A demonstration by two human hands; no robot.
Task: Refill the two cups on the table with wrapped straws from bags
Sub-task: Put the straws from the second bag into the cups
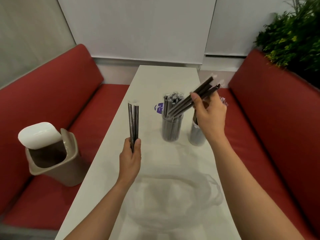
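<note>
Fingers of the left hand [130, 157] pinch two upright wrapped straws [133, 123] above the counter [107, 170]; right hand [210, 115] fingers clamp a slanted bundle [195, 97] over the left cup [171, 129]

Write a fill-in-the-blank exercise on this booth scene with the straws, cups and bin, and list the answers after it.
1. The left hand holds its wrapped straws pointing ____.
2. The right hand holds its bundle of straws above the two ____ on the white table.
3. The bin with the white swing lid stands on the ____ bench seat.
4. An empty clear ____ lies crumpled on the table between the forearms.

Answers: upward; cups; red; bag
</note>
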